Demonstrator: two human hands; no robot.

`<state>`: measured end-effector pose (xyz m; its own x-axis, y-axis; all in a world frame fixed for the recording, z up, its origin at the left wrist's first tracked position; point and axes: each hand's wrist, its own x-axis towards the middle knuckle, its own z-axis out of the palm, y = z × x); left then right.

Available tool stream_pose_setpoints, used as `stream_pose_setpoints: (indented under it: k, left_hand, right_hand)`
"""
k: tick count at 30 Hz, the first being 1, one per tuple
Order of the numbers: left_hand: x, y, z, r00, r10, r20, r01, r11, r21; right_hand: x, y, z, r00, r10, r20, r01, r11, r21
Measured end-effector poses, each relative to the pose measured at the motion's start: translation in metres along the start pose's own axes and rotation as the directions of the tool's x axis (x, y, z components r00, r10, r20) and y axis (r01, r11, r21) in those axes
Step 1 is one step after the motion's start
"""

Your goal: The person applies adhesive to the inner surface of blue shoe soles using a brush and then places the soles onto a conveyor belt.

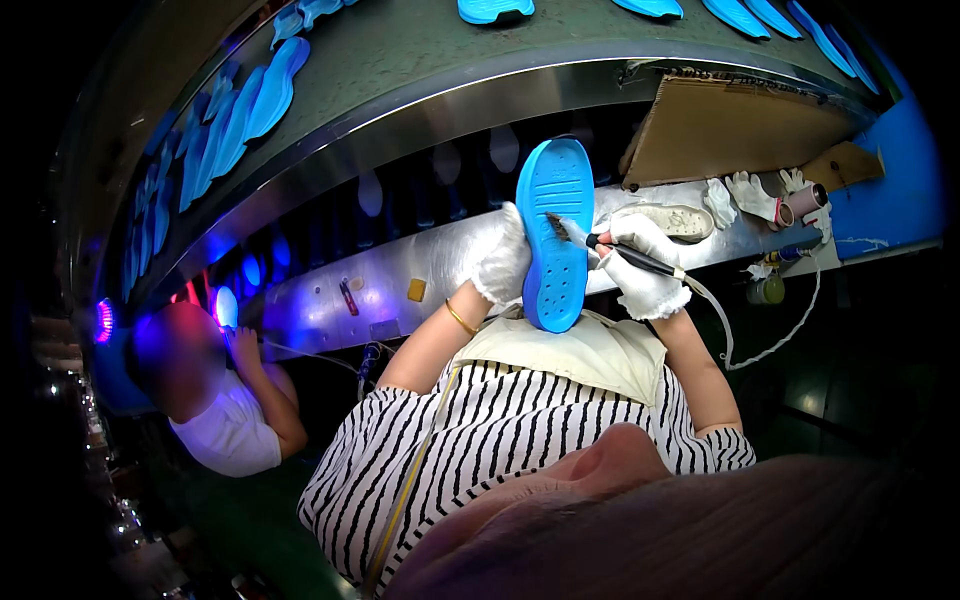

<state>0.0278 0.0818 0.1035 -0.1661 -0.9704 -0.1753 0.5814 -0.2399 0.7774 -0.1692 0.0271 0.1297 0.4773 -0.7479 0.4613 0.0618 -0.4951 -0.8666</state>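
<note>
A bright blue shoe sole (558,285) stands on end in front of my body, its grooved and dimpled face toward me. My left hand (503,262), in a white glove, grips it by the left edge; the fingers behind it are hidden. In my gloved right hand (645,278) is a brush (640,258) with a dark handle and a thin pale hose running from its rear end. Its bristles touch the middle of the sole's face.
Blue soles (278,88) lie on a dark green conveyor (400,60) beyond a metal ledge (330,275). That ledge bears a small red tool (349,297), a yellow block (416,290), a pale sole (682,222) and gloves (750,194). Cardboard (735,135) leans behind. A co-worker (235,425) sits left.
</note>
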Motion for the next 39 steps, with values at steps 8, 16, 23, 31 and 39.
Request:
stream_pose_setpoints:
  k: [8, 16, 23, 31, 39]
  left_hand:
    - [0.022, 0.004, 0.004, 0.991, 0.134, 0.022, -0.129, 0.981, -0.143]
    - [0.039, 0.031, 0.006, 0.895, 0.427, 0.132, -0.289, 0.777, -0.559]
    - [0.041, 0.048, 0.009, 0.823, 0.549, 0.149, -0.426, 0.769, -0.477]
    - [0.038, 0.061, 0.001, 0.863, 0.441, 0.247, -0.414, 0.897, -0.155]
    - [0.043, 0.079, 0.006, 0.925, 0.167, 0.341, -0.253, 0.94, 0.228]
  right_hand:
    - [-0.001, 0.006, 0.011, 0.976, 0.217, -0.029, -0.192, 0.912, 0.363]
    - [0.021, -0.033, 0.015, 0.957, -0.235, 0.17, 0.214, 0.968, 0.13]
    - [0.015, -0.02, 0.019, 0.986, -0.134, 0.1, 0.119, 0.983, 0.141]
    - [0.019, -0.01, 0.007, 0.989, 0.093, 0.112, -0.126, 0.933, 0.338]
    - [0.032, -0.016, -0.014, 0.718, 0.417, 0.557, -0.6, 0.777, 0.191]
